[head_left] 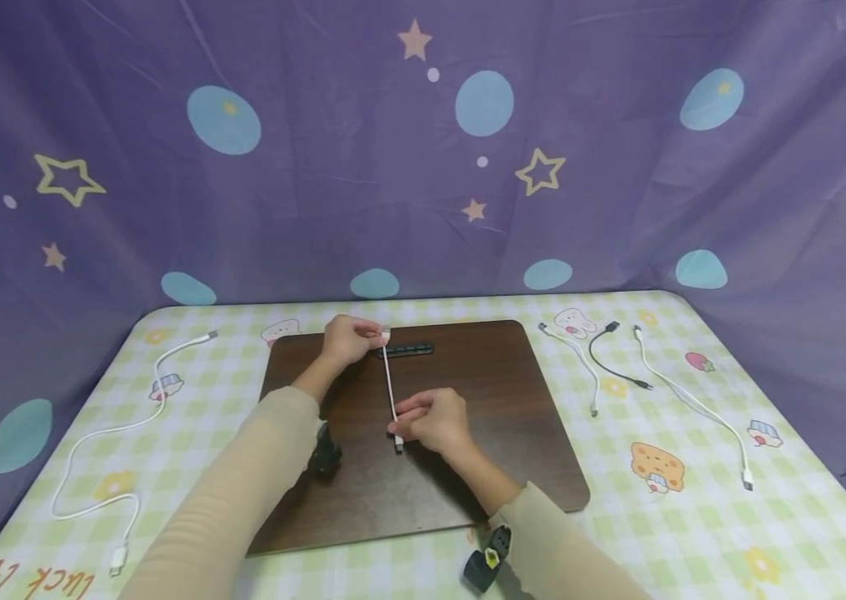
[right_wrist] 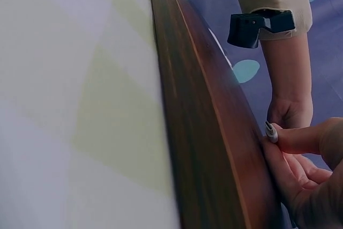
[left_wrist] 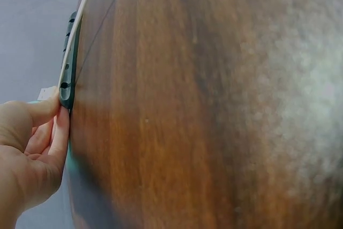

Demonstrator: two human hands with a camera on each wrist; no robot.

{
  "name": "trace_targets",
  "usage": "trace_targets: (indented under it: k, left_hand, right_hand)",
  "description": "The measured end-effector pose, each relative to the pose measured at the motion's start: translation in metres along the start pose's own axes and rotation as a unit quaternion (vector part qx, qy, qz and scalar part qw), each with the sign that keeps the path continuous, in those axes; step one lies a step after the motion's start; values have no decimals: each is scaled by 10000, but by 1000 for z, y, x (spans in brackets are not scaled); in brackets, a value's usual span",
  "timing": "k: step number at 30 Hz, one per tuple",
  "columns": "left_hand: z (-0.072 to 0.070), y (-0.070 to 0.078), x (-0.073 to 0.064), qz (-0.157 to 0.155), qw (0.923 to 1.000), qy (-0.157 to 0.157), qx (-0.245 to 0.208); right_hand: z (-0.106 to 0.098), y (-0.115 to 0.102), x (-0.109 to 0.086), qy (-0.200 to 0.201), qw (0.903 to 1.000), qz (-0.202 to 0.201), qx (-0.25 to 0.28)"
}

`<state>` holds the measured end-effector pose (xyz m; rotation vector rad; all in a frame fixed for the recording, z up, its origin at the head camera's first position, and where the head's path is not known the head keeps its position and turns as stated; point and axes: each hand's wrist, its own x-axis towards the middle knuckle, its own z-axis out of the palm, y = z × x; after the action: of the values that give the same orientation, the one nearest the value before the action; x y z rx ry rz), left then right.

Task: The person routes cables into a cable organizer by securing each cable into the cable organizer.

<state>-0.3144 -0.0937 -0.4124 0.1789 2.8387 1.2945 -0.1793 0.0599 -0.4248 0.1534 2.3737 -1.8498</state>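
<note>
centrally, a white usb cable (head_left: 389,379) held straight over a dark wood-grain board (head_left: 483,433), its far end by a black slotted cable holder (head_left: 415,350). left hand (head_left: 347,340): grip closed in a pinch at the far end. right hand (head_left: 433,419): grip pinched just behind the near connector (head_left: 398,445), which protrudes. black cable (head_left: 602,367) right of board, on table (head_left: 618,533).

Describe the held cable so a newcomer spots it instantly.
Find the brown board on the checked tablecloth. Over it, the left hand and right hand pinch a white cable near its two ends. Unlike the other cables, lying loose on the tablecloth, it runs straight between the hands.
</note>
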Motion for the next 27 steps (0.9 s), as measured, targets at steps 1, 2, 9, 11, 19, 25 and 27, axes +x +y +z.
trace_targets:
  k: [1, 2, 9, 11, 19, 25, 27]
  left_hand:
    - [0, 0, 0, 18, 10000, 14, 17]
    - [0, 0, -1, 32, 10000, 20, 19]
    - [1, -2, 0, 87, 10000, 22, -22]
    - [2, -2, 0, 86, 10000, 22, -28]
    - [3, -2, 2, 28, 10000, 18, -47]
    - [3, -2, 2, 9, 10000, 3, -48]
    - [3, -2, 2, -10, 10000, -9, -39]
  right_hand:
    - [0, 0, 0, 2, 10000, -1, -12]
    - [0, 0, 0, 3, 10000, 4, -15]
    - [1, 1, 0, 44, 9999, 25, -105]
    - [1, 2, 0, 34, 10000, 32, -38]
    - [0, 2, 0, 5, 10000, 49, 71]
    - [-1, 3, 1, 0, 10000, 68, 71]
    - [-1, 4, 1, 4, 10000, 74, 51]
